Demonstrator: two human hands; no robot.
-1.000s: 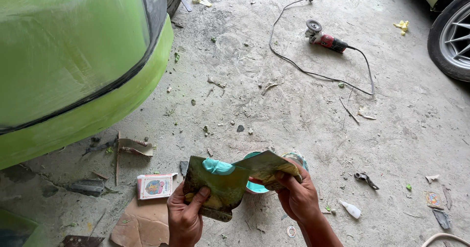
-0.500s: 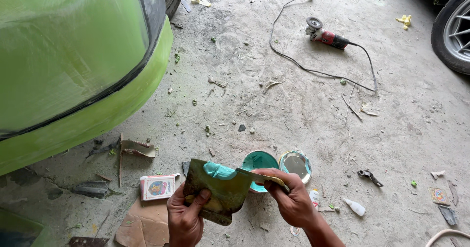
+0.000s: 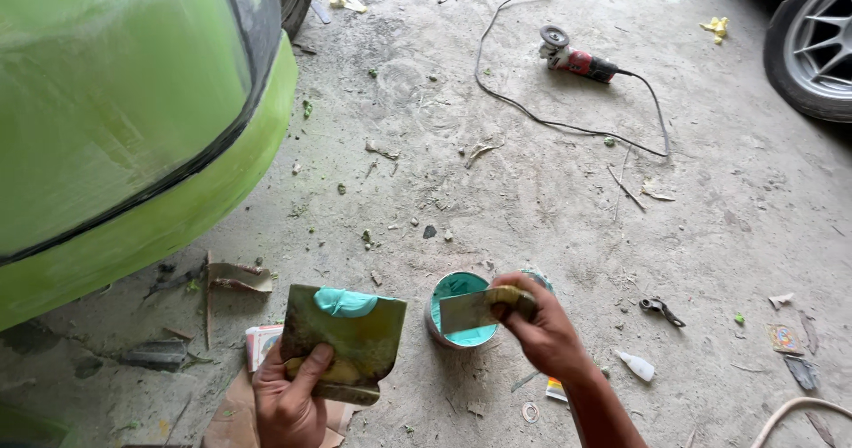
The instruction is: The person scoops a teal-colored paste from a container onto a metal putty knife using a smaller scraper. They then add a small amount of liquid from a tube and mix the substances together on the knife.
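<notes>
My left hand (image 3: 289, 395) grips a stained flat mixing board (image 3: 348, 337) with a blob of teal putty (image 3: 344, 301) at its top edge. In my right hand (image 3: 541, 328) I pinch a flat metal spreader (image 3: 470, 310), its blade held over an open round tin of teal putty (image 3: 457, 310) on the concrete floor. A second round lid or tin is mostly hidden behind my right hand. The two hands are apart, the tin between them.
A bright green car body (image 3: 115, 120) fills the left. A red angle grinder (image 3: 577, 58) with its cable lies at the back. A car wheel (image 3: 812, 44) stands top right. A small box (image 3: 263, 341), cardboard, a white tube (image 3: 635, 365) and scraps litter the floor.
My right hand has drawn the spreader off the board and moved right, over the tin. The tin is now uncovered between my hands. The left hand still holds the board.
</notes>
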